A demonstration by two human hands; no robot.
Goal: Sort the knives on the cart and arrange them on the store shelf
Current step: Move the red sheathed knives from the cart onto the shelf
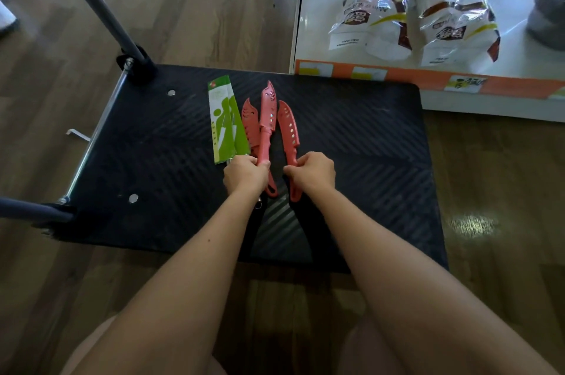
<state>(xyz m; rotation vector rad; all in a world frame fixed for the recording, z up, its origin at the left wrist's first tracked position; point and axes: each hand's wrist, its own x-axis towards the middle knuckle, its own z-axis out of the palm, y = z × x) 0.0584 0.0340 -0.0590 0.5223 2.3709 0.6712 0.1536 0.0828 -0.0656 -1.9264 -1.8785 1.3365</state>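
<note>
Sorting is judged to be in hand: on the cart (pixel 367 160) one red knife (pixel 266 120) is gripped by the left hand (pixel 244 174), perhaps with the green-sleeved knife (pixel 227 120), a second red knife (pixel 289 130) by the right hand (pixel 312 174), and a lift to the shelf (pixel 321 47) at 1 o'clock is called for.

You were in a shop: a white store shelf (pixel 312 38) with an orange price strip (pixel 428 81) carried bagged goods (pixel 374 10).

Knives (pixel 268 111) lie side by side on the cart (pixel 351 160), tips toward twelve o'clock. The shelf (pixel 513 50) stands at two o'clock, with bags (pixel 376 7) on it.
</note>
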